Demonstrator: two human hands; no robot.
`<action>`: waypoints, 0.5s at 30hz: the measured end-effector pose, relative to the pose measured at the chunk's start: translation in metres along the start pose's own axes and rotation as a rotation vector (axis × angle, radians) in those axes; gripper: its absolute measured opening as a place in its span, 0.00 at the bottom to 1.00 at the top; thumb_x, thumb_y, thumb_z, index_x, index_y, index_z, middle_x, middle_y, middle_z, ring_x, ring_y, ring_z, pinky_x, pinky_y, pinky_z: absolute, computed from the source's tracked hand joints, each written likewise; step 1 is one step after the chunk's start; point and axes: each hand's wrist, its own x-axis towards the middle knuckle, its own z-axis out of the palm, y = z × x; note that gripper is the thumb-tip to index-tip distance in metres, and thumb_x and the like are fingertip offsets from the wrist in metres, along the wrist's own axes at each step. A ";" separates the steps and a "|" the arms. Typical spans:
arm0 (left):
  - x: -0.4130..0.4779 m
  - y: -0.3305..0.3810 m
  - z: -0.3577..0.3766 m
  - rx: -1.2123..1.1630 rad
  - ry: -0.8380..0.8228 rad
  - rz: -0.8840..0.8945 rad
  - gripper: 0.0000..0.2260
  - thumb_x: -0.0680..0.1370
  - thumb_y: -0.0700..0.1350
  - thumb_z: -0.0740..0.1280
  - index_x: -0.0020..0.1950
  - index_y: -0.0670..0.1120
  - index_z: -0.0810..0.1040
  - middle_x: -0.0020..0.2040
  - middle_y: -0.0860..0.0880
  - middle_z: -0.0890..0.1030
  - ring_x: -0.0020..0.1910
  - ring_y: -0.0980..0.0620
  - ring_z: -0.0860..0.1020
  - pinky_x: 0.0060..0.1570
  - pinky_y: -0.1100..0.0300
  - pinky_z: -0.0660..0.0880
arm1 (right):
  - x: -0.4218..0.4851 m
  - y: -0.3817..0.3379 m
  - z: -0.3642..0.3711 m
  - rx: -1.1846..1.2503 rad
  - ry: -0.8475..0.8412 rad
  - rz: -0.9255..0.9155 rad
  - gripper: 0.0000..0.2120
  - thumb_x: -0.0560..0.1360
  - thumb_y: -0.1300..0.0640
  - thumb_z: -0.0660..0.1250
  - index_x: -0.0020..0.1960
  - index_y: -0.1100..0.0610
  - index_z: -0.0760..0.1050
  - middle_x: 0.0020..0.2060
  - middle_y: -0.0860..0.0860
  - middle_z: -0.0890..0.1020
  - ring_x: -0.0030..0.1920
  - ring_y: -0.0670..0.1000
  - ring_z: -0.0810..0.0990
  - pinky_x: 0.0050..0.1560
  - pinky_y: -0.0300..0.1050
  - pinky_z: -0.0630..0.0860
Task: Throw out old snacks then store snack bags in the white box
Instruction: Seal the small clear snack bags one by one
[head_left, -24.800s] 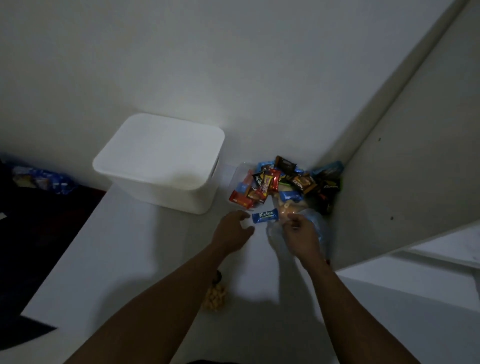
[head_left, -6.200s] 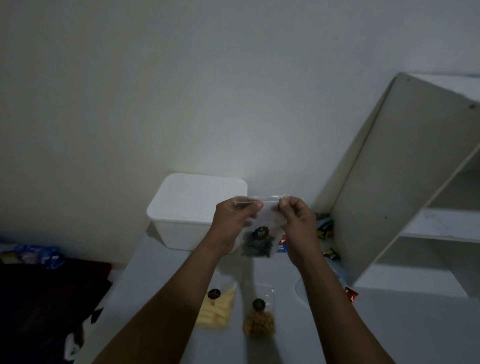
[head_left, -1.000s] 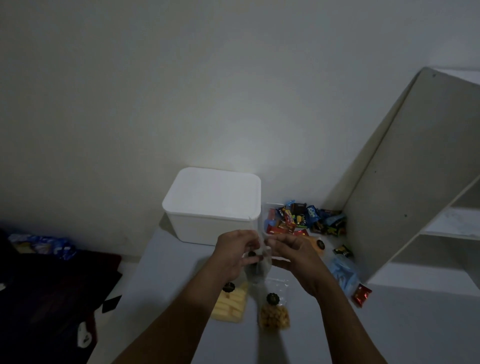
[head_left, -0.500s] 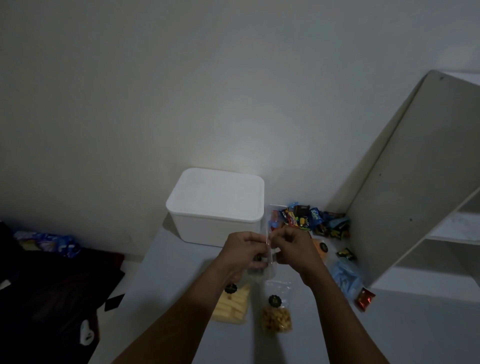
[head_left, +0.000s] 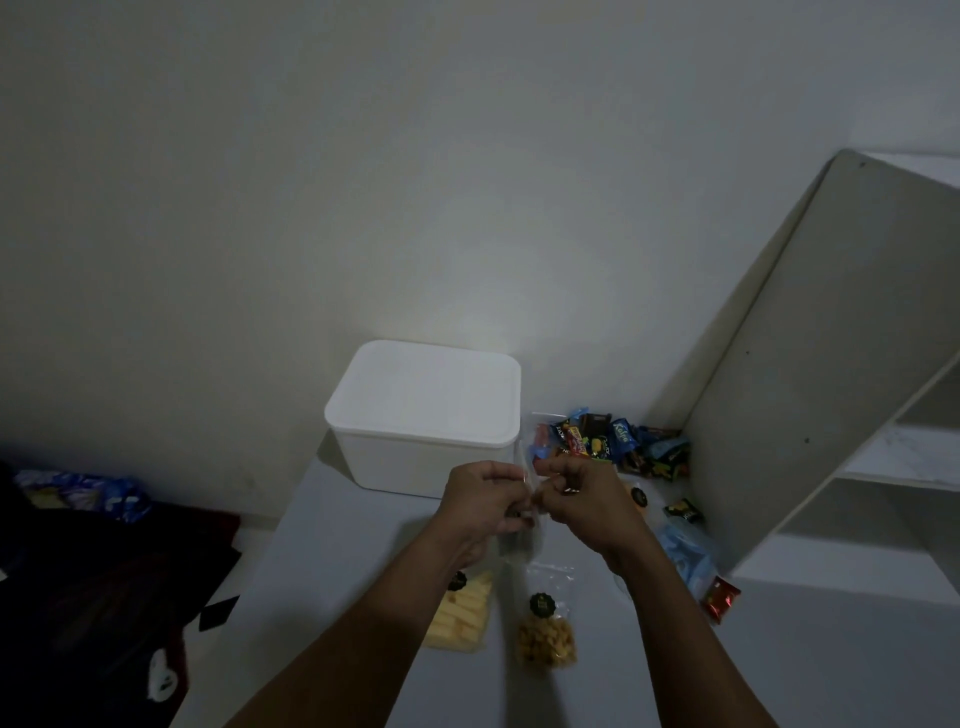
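My left hand (head_left: 485, 501) and my right hand (head_left: 584, 501) pinch the top of a small clear snack bag (head_left: 522, 540) with dark contents, held above the white table (head_left: 332, 571). The bag hangs between my hands and is partly hidden by them. Behind them stands the white box (head_left: 423, 415) with its lid on. On the table below lie a clear bag of pale yellow sticks (head_left: 462, 616) and a clear bag of round golden snacks (head_left: 546, 631). A heap of colourful wrapped snacks (head_left: 610, 441) lies right of the box.
A white shelf unit (head_left: 810, 374) leans up at the right. Near it lie a blue plastic bag (head_left: 685, 556), a red packet (head_left: 721, 600) and a dark packet (head_left: 683, 510). Dark cloth (head_left: 104, 571) and a blue wrapper (head_left: 104, 493) lie left of the table.
My hands have come together at the top of the small bag and risen a little. The view has shifted slightly; the bags on the table have not moved.
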 end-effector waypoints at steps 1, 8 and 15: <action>0.000 0.001 -0.001 -0.008 0.011 0.007 0.06 0.75 0.31 0.69 0.49 0.39 0.80 0.43 0.40 0.82 0.36 0.49 0.82 0.40 0.52 0.82 | 0.000 0.000 -0.002 -0.003 -0.043 0.001 0.15 0.74 0.68 0.70 0.58 0.55 0.79 0.37 0.52 0.82 0.35 0.41 0.81 0.39 0.35 0.76; 0.004 0.005 -0.001 -0.071 0.053 0.036 0.06 0.75 0.30 0.68 0.49 0.38 0.79 0.41 0.40 0.81 0.34 0.50 0.82 0.42 0.51 0.83 | -0.003 0.000 -0.002 0.059 -0.062 -0.037 0.18 0.74 0.70 0.70 0.59 0.53 0.78 0.40 0.53 0.84 0.43 0.47 0.83 0.51 0.43 0.80; 0.005 0.011 -0.002 -0.160 0.074 0.031 0.06 0.75 0.30 0.68 0.48 0.38 0.79 0.39 0.40 0.78 0.34 0.50 0.80 0.41 0.51 0.82 | -0.008 0.009 0.003 0.169 0.023 -0.091 0.16 0.74 0.62 0.74 0.61 0.56 0.80 0.47 0.50 0.86 0.51 0.48 0.84 0.53 0.41 0.80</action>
